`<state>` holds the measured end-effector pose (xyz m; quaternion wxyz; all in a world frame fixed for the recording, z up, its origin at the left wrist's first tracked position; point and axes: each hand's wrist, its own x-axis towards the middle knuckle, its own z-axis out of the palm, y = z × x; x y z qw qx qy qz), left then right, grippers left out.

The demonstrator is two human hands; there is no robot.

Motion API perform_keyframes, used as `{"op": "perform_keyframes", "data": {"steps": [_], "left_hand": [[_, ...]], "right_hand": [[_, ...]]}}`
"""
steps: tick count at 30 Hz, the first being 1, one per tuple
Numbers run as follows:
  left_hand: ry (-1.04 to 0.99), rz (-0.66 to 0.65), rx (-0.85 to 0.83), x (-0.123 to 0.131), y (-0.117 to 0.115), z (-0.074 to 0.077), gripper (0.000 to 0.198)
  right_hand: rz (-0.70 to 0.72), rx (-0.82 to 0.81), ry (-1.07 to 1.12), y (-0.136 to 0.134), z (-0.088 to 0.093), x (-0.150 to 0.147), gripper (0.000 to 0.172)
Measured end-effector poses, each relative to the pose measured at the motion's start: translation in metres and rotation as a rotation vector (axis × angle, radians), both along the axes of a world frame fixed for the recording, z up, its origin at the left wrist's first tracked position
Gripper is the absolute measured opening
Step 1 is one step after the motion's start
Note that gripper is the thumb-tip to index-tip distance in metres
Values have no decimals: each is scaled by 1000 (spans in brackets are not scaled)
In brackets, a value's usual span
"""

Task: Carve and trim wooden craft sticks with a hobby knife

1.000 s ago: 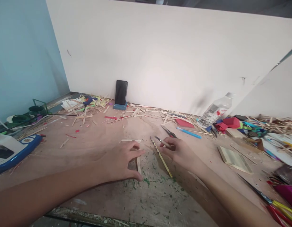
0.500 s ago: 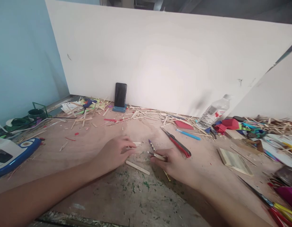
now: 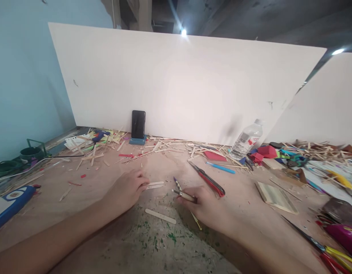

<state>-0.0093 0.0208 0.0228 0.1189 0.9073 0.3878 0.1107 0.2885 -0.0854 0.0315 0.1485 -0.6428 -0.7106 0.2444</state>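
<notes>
We see two bare hands, the left hand and the right hand, each joined to a slim, smooth forearm. Both the left forearm and the right forearm are bare for us as far as the view reaches, narrowing handward.

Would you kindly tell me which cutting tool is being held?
The slim pale-handled knife, gripped in the right hand; the red box cutter and the scissors lie on the table.

The head-worn camera looked forward and down, close above the worktop, facing the white partition behind it and catching dark ceiling overhead.
</notes>
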Motion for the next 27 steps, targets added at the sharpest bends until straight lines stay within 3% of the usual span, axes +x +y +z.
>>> {"op": "perform_keyframes", "data": {"steps": [9, 13, 19, 23, 27], "left_hand": [[-177, -74, 46, -1, 4, -13, 26], [-321, -216, 125, -2, -6, -12, 14], [-516, -394, 265, 3, -31, -9, 21], [-591, -341, 378, 3, -36, -7, 16], [-614, -219, 456, 0, -33, -5, 31]], "right_hand": [[23, 64, 35, -2, -3, -1, 34], [42, 163, 66, -4, -6, -4, 34], [192, 309, 72, -13, -14, -7, 28], [206, 436, 108, -15, -9, 2, 28], [48, 610, 220, -13, 1, 16, 31]]}}
